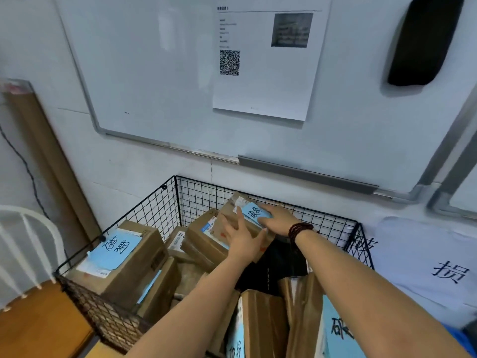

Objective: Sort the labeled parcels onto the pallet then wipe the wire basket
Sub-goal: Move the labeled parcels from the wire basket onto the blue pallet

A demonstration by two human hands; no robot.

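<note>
Both hands on one parcel (233,223) at the wire basket's (258,200) far side. L hand (242,237) flat against its near face; R hand (277,218) grips its blue-labelled top.

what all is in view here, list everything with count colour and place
wire basket: one, black, centre floor by wall
parcels: several, brown cardboard, some with blue labels, inside basket
held parcel: one, brown with blue label, top of pile at far side
whiteboard: one, white, on wall
printed sheet: one, white with QR code, on whiteboard
eraser: one, black, upper right of whiteboard
bead bracelet: one, dark red, right wrist
hands: left hand on the parcel's near side, right hand on its label
</note>
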